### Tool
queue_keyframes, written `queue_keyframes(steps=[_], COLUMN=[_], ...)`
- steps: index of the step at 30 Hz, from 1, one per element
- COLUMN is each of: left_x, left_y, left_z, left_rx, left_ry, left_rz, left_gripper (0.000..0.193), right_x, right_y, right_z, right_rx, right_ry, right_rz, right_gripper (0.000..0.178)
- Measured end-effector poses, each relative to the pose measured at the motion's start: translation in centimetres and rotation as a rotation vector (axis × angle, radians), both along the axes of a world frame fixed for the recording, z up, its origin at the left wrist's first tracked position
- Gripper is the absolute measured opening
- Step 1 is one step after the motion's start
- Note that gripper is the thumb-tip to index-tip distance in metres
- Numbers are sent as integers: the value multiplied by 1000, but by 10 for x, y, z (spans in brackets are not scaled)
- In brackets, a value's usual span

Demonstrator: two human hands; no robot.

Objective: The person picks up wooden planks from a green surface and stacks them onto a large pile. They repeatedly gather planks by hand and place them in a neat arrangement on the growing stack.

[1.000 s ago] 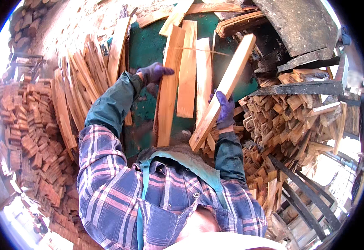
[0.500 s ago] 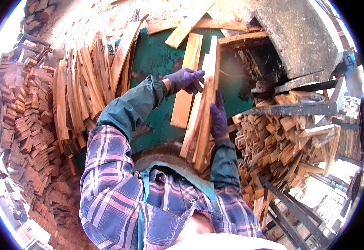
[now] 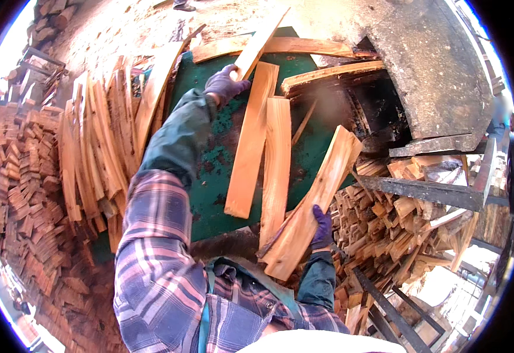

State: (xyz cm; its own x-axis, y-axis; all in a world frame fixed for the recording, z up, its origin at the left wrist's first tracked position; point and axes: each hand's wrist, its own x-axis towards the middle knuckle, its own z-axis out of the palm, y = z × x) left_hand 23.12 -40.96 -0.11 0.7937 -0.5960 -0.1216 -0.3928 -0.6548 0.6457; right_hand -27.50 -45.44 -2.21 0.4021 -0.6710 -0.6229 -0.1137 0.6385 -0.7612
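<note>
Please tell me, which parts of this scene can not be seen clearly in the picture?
- Head view: the right hand palm is hidden behind the plank it grips.
- Head view: the left hand fingertips are hidden under the long board it holds.
- Head view: the dark opening under the grey slab is too shadowed to show its inside.
- Head view: the woodpile at left is cut off by the fisheye rim.

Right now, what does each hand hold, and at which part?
The right hand grips a wood slab by its right edge, near the lower end. The left hand holds a long plank near its lower end.
</note>
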Motion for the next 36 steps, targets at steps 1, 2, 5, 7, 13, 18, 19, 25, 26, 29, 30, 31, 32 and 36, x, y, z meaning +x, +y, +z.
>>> queue_keyframes(steps=[1,2,5,7,13,18,19,25,26,29,30,31,32,36], left_x=[-6,-11,-54,-89,-158,-171,-167,-187,-195,-223,-237,-247,-259,-303], left_y=[22,50,145,196,294,375,387,428,426,400,385,367,345,256], left_z=[9,19,32,29,42,55,51,19,15,6,2,-3,-9,-42], left_rx=[-425,-537,-922,-945,-955,-1031,-898,-661,-657,-742,-851,-846,-722,-527], left_ry=[485,903,1658,1820,1546,1618,1462,1200,1176,1421,1534,1579,1583,1427], left_rz=[9,11,-39,36,164,177,128,64,45,49,82,28,17,81], left_gripper=[64,62,66,71,72,70,71,75,76,65,64,61,65,69], right_x=[1,4,25,54,166,209,211,185,176,152,147,144,142,144], right_y=[1,4,13,21,73,141,151,156,146,99,80,63,45,4], right_z=[11,21,53,67,92,115,116,124,128,142,144,140,133,72], right_rx=[21,9,104,48,-270,-227,-218,-339,-380,-338,-282,-284,-291,-336], right_ry=[-39,-140,-91,-140,-189,-293,-220,-94,-37,97,99,146,137,468], right_rz=[-9,-18,-15,64,312,440,445,420,437,362,372,381,409,567], right_gripper=[58,60,62,59,48,50,49,48,48,44,45,48,50,55])
